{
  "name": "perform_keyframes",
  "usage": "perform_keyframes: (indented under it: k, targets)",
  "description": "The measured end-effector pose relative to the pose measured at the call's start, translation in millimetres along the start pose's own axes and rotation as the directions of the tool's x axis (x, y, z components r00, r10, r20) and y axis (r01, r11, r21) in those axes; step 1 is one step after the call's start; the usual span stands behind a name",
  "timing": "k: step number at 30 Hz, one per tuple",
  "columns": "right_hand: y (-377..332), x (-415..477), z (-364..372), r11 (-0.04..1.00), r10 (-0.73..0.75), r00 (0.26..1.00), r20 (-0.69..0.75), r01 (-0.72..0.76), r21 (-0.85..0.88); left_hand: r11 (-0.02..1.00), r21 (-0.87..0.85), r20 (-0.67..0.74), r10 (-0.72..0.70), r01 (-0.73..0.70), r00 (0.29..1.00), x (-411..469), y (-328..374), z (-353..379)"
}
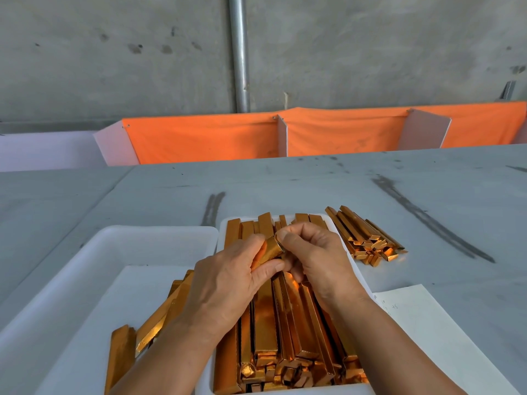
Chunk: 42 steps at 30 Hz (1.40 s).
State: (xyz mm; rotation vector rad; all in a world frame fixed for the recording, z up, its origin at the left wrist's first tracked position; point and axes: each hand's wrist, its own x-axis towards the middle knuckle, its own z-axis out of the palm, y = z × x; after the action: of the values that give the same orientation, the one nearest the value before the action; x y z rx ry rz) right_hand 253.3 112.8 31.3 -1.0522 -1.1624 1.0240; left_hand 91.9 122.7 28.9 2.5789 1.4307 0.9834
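A shiny gold foil paper strip (269, 250) was pinched between both hands, left hand (228, 283) and right hand (316, 258), fingers clamped on it, above a white tray (225, 223) packed with gold strips. A grey scuffed table (285, 183) was backed by orange cloth (205, 141) and a concrete wall (114, 52).

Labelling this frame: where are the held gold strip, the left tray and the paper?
gold strip (270, 248), head view, its shiny middle.
left tray (148, 232), head view, far rim.
paper (422, 323), head view, bare middle.
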Motion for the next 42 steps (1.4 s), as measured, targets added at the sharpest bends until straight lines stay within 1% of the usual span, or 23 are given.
perform_keyframes:
  k: [8, 12, 17, 20, 26, 34, 39, 42]
  targets:
    - [-0.9, 0.1, -0.6, 1.0, 0.009, 1.0, 0.0, -0.009, 0.018, 1.0, 0.011, 0.015, -0.002, 0.002, 1.0, 0.0, 1.3, -0.7]
    - [-1.5, 0.5, -0.5, 1.0, 0.014, 1.0, -0.001, -0.014, 0.023, 1.0, -0.012, 0.032, -0.013, 0.014, 0.999, -0.3, 1.4, -0.5]
    - [-0.8, -0.3, 0.2, 1.0, -0.001, 1.0, -0.004, 0.0, -0.008, 0.999, 0.045, 0.031, 0.005, -0.007, 0.999, 0.4, 1.6, -1.8]
    - [-1.5, -1.5, 0.8, 1.0, -0.019, 1.0, -0.004, 0.019, -0.02, 0.999, 0.052, 0.031, 0.011, -0.012, 0.999, 0.7, 1.0, -1.5]
    - [-6.7, -4.1, -1.6, 1.0, -0.012, 1.0, 0.022, 0.012, -0.019, 1.0, 0.017, -0.022, -0.01, 0.01, 1.0, 0.3, -1.7, -0.8]
    - [-6.9, -3.9, -1.4, 0.998, -0.009, 0.999, 0.038, 0.011, -0.057, 1.0, 0.008, -0.054, -0.013, 0.014, 0.998, 0.8, -4.7, 0.2]
    - [-6.2, -3.9, -0.8, 0.998, -0.033, 0.999, 0.029, 0.035, -0.054, 1.0, 0.008, -0.07, -0.023, 0.024, 0.997, 0.7, -6.0, 0.9]
    - [-5.5, -4.1, -0.7, 0.993, -0.06, 0.998, 0.013, 0.061, -0.103, 0.999, 0.03, -0.065, -0.024, 0.026, 0.998, 0.7, -6.2, 1.0]
